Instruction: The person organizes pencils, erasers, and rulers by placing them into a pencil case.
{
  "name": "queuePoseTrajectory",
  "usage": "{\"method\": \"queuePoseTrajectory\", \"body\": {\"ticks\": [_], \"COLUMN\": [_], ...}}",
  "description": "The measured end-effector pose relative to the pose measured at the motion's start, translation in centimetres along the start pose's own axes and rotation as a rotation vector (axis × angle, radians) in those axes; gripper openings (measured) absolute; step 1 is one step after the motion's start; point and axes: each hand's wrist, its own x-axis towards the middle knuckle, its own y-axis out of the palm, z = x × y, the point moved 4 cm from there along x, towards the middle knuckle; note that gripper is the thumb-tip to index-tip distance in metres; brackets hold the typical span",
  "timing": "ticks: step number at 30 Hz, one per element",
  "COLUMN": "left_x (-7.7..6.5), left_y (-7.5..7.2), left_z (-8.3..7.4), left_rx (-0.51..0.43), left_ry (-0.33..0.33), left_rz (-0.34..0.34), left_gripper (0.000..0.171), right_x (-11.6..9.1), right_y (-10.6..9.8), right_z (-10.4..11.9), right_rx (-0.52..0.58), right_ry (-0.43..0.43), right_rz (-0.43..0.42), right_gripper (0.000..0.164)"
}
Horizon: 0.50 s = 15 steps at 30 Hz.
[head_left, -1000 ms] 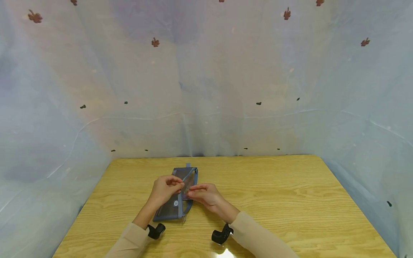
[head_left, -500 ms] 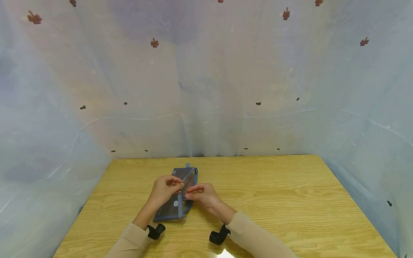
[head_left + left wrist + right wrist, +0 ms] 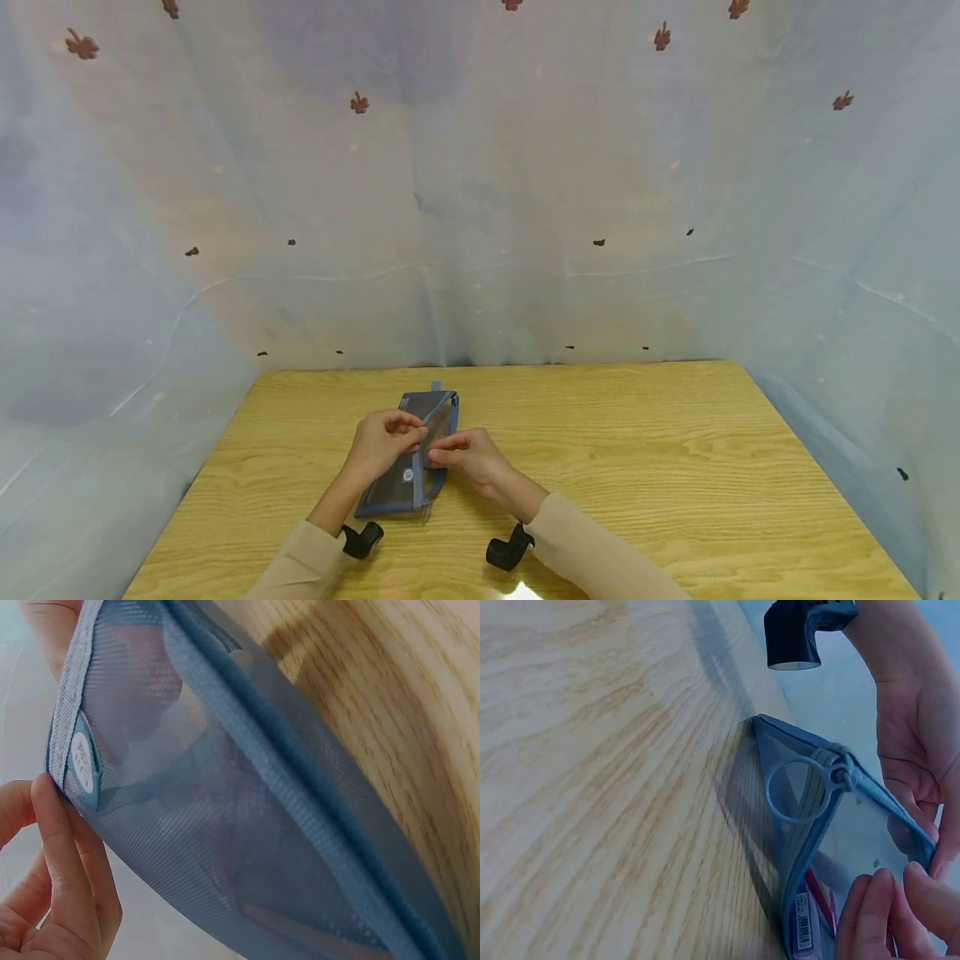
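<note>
A blue-grey mesh zip pouch (image 3: 392, 483) lies on the table, its zip side gaping. My left hand (image 3: 380, 446) pinches the edge of its mouth between thumb and fingertips, near the round white label (image 3: 84, 761). At the mouth is my right hand (image 3: 476, 461), thumb and fingers close together; whether anything is between them cannot be made out. In the right wrist view, a small package with a barcode (image 3: 804, 921) and a thin red strip (image 3: 819, 896) show inside the pouch. A ring pull (image 3: 799, 789) hangs at the zip's end.
The wooden table (image 3: 637, 467) extends around the pouch, more widely to the right. A pale curtain (image 3: 480, 208) with small leaf-shaped marks hangs behind and at the sides. Each wrist carries a black camera, the left one (image 3: 363, 541) close to the pouch's near end.
My right hand has shifted slightly left, further toward the pouch's mouth, then stayed nearly still. My left hand keeps its pinch on the edge.
</note>
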Motion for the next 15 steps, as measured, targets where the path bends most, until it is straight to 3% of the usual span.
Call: {"method": "queuePoseTrajectory", "body": {"ticks": [15], "left_x": [-0.09], "left_y": [-0.10], "left_z": [-0.09], "left_rx": [0.017], "left_ry": [0.005], "left_rz": [-0.015], "left_gripper": [0.005], "right_x": [-0.49], "right_y": [-0.55], "right_z": [0.62], "right_rx": [0.002], "right_ry": [-0.033], "right_rz": [-0.007], "right_gripper": [0.029]}}
